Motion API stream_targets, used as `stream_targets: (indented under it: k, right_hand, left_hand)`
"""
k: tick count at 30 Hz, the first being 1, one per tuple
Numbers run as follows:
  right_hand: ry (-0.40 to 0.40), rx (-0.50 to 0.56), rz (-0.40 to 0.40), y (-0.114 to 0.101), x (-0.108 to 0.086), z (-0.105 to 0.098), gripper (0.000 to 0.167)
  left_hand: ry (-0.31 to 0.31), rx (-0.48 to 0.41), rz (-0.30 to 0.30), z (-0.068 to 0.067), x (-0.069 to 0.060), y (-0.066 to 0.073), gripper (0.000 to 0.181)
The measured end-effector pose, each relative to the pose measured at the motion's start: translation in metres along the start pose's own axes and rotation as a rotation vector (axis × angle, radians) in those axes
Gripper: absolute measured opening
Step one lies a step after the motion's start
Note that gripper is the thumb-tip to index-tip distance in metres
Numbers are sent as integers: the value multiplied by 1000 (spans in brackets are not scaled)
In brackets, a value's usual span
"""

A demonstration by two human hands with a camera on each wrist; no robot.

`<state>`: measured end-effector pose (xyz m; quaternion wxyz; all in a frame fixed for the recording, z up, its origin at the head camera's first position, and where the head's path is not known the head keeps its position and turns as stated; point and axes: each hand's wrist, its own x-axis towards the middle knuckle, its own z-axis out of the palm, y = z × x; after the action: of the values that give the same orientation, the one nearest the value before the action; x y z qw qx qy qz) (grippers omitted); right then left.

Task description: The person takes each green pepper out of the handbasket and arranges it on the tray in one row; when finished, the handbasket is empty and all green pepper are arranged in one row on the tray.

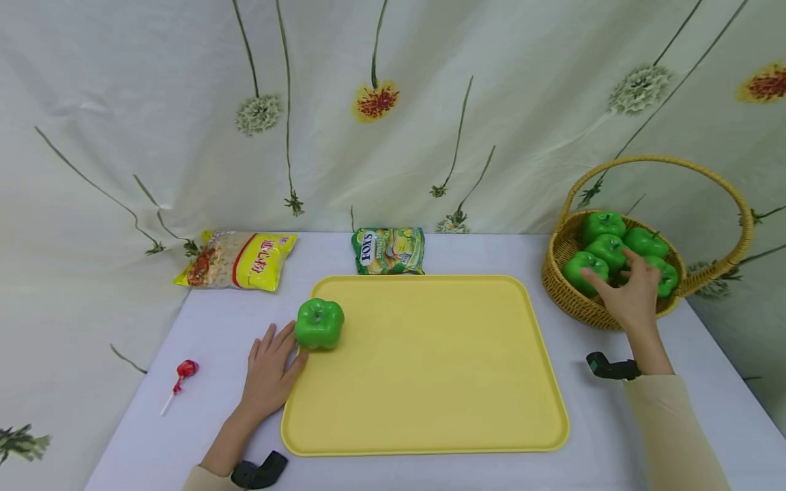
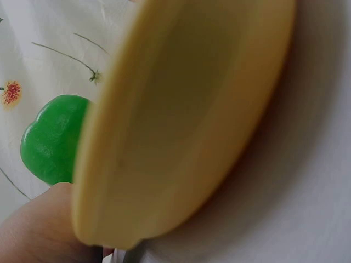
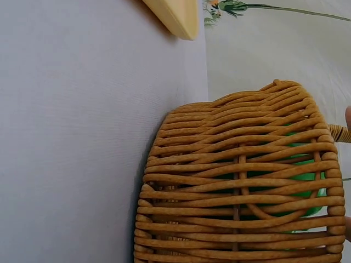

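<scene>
A green bell pepper (image 1: 319,323) sits on the left rim area of a yellow tray (image 1: 424,368). My left hand (image 1: 270,372) lies flat beside the tray's left edge, its fingertips close to that pepper and the thumb at the rim. Several more green bell peppers (image 1: 604,226) fill a wicker basket (image 1: 571,298) at the right. Over the basket, my right hand (image 1: 635,293) reaches in among the peppers with thumb and index finger spread apart. Its other fingers are partly hidden. In the right wrist view, the basket's woven side (image 3: 236,181) hides most of the peppers.
Behind the tray lie a yellow noodle bag (image 1: 236,260) and a green Fox's candy bag (image 1: 389,251). A red lollipop (image 1: 186,369) rests left of my left hand. The basket's tall handle (image 1: 660,159) arches above it. A floral cloth hangs behind the white table.
</scene>
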<state>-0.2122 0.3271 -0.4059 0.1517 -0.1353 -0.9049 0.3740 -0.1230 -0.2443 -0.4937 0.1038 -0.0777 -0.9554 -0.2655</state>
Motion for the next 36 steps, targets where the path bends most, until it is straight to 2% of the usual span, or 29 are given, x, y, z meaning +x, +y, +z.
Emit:
stream_targets:
  k: [14,24,30,36]
  right_hand:
    - [-53,-39,5,0,0,3,92]
    - [-92,-124,-25,2,-1,5,92]
    - [-117,-174,-47,3,-2,5,90]
    - [-131,-181,-50,3,-3,4,89]
  left_hand:
    - [-10,-4,-10,-1,-1,0,50]
    - [-32,3,-33,-1,0,1,51]
    - [-23,6,-22,0,-1,0,51]
    - [-13,4,-9,0,-1,-1,51]
